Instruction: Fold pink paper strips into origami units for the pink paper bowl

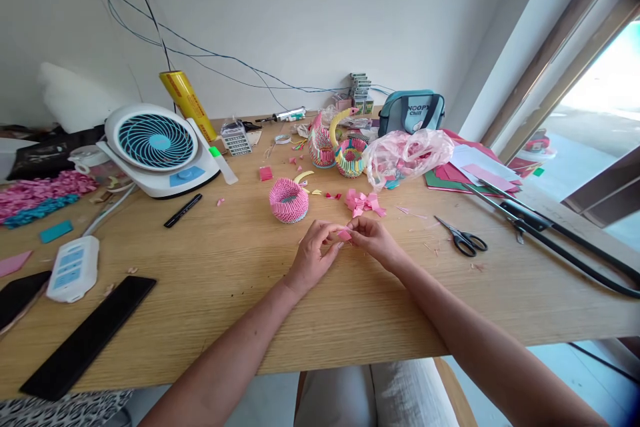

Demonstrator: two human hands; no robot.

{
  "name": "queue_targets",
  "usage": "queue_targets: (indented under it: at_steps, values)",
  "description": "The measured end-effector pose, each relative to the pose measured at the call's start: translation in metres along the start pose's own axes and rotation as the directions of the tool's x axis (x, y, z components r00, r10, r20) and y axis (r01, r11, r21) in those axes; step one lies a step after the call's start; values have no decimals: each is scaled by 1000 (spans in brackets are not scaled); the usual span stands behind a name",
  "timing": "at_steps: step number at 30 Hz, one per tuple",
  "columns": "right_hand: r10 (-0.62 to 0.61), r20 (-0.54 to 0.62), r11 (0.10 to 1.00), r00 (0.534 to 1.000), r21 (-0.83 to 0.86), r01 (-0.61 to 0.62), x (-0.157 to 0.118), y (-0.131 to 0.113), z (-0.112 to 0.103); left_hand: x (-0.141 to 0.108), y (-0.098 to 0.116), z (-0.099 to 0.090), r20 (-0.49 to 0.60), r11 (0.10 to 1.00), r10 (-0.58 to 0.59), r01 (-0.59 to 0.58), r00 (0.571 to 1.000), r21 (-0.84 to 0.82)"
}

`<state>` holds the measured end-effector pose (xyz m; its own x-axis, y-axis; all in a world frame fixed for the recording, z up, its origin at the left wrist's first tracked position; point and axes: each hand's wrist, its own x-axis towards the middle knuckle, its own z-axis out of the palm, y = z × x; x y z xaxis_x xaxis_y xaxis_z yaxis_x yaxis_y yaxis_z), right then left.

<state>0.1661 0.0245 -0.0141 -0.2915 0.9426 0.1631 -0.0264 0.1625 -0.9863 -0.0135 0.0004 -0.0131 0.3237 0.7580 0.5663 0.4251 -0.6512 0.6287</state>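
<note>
Between the fingertips of my two hands is a small pink paper piece point(345, 235). My left hand point(316, 250) pinches it from the left, and my right hand point(373, 237) grips it from the right. Just beyond my hands lies a loose pile of pink paper pieces point(364, 203). A round pink basket of folded paper point(289, 201) stands to the far left of them, with a thin yellow curved piece point(304, 177) beside its rim. Farther back are two swan-like folded-paper baskets, one pink point(321, 145) and one multicoloured point(351, 157).
Black-handled scissors point(465, 238) lie to the right, near a large paper cutter point(530, 215). A pink plastic bag point(407, 155) rests by coloured paper sheets point(453, 173). On the left are a white fan point(156, 147), a black marker point(183, 211), a power strip point(75, 268) and a flat black bar point(90, 337).
</note>
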Motion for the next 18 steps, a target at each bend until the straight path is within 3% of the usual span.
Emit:
queue_targets:
  at_steps: [5, 8, 13, 16, 18]
  values:
    - [17, 26, 999, 1000, -28, -16, -1, 1, 1, 3, -1, -1, -5, 996, -48, 47, 999, -72]
    - [-86, 0, 971, 996, -223, 84, -5, 1, 0, 4, -8, -2, -44, 974, -169, 161, 985, -157]
    - [-223, 166, 691, 961, -669, 276, -11, 3, -7, 6, -11, -8, -49, 882, -339, 299, 939, -365]
    - [-276, 33, 582, 961, -789, 195, -8, 5, -17, 8, -4, -12, 13, 789, -408, 360, 913, -498]
    - [-318, -32, 586, 948, -792, 170, -7, 3, -20, 8, 2, -14, 59, 726, -451, 405, 891, -556]
